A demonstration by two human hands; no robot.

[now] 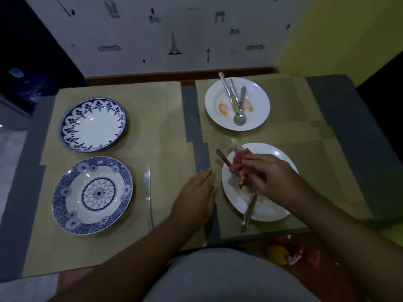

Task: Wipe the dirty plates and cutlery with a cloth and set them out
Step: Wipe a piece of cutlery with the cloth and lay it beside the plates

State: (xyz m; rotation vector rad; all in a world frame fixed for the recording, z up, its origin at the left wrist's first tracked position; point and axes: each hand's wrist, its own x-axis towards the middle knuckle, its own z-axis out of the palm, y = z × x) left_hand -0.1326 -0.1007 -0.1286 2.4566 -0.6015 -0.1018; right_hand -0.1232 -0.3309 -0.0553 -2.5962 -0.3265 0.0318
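My right hand [269, 174] holds a bunched red cloth [239, 162] over the near white plate [277, 205], which carries smears, a fork [236, 144], a brown-handled piece [222, 158] and another utensil [248, 211] sticking over its front rim. My left hand [197, 192] lies flat, fingers together, on the table just left of that plate, holding nothing. A far white plate [257, 118] has orange smears, a spoon [239, 117] and two more utensils [229, 90]. On the left stand two blue-patterned plates [72, 127] [63, 203], with a knife [147, 188] beside the near one.
Brown cardboard sheets [152, 118] joined by grey tape [189, 114] cover the table. A white patterned wall [163, 35] stands right behind it. Yellow and red objects [283, 253] lie below the table's near edge at the right.
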